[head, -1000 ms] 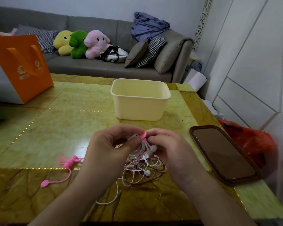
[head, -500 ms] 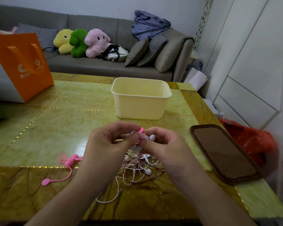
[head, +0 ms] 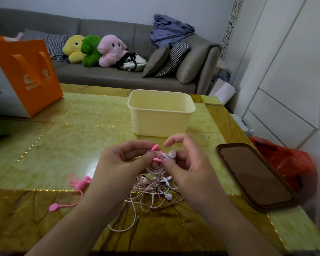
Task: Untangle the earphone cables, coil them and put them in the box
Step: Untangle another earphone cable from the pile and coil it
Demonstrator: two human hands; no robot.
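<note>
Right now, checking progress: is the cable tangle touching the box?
Apart. The head view shows the tangle lying near the table's front, with bare table between it and the box.

My green-gold table, loaded.
Cream box at twelve, orange bag at ten, brown tray at three, earphone tangle centre, pink tie at eight.
</note>
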